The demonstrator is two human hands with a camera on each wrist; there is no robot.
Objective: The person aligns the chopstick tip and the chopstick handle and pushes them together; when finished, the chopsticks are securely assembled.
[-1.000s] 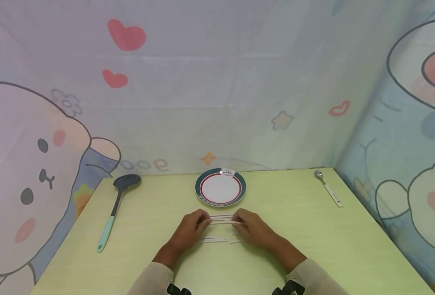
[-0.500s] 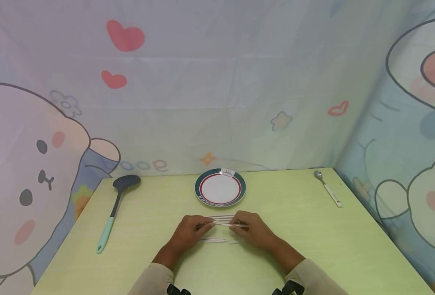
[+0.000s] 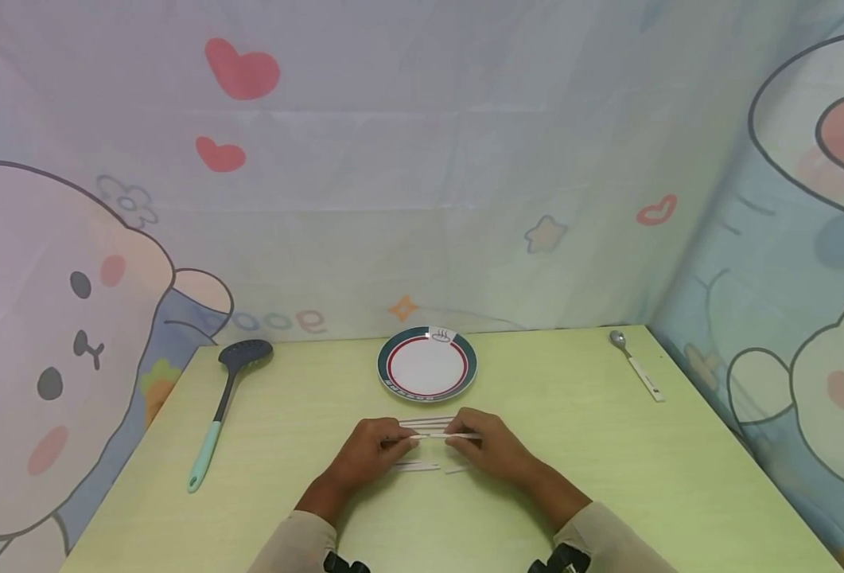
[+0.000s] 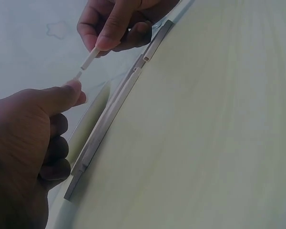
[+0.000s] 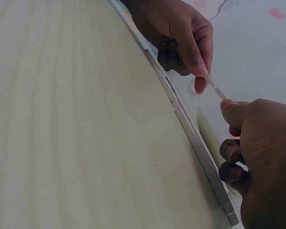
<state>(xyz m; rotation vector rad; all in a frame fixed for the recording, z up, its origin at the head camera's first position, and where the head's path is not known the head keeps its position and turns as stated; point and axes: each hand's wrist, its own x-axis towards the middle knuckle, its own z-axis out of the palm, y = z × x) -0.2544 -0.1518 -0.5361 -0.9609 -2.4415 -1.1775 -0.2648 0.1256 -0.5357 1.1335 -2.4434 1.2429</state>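
Observation:
My left hand (image 3: 370, 455) pinches a thin white stick (image 4: 78, 75) between thumb and forefinger, its narrower tip poking out. Facing it, my right hand (image 3: 492, 447) pinches a second thin white stick (image 4: 90, 57), whose squared end points at that tip. Both wrist views show the two ends lined up, almost meeting, with a slight gap. The hands are just above the table. Behind them lie more thin pale sticks (image 3: 429, 421), side by side. Nearer my body is another small group of sticks (image 3: 417, 467), partly hidden by my left hand.
A white plate (image 3: 427, 368) with a dark green rim stands beyond the hands. At the left lies a black slotted ladle (image 3: 224, 395) with a mint handle. A spoon (image 3: 636, 366) with a white handle lies far right. Printed cloth hangs behind the pale table (image 3: 307, 382).
Both hands have lifted slightly from the row of sticks, each with a stick pinched. The two stick ends have come into line between the fingertips.

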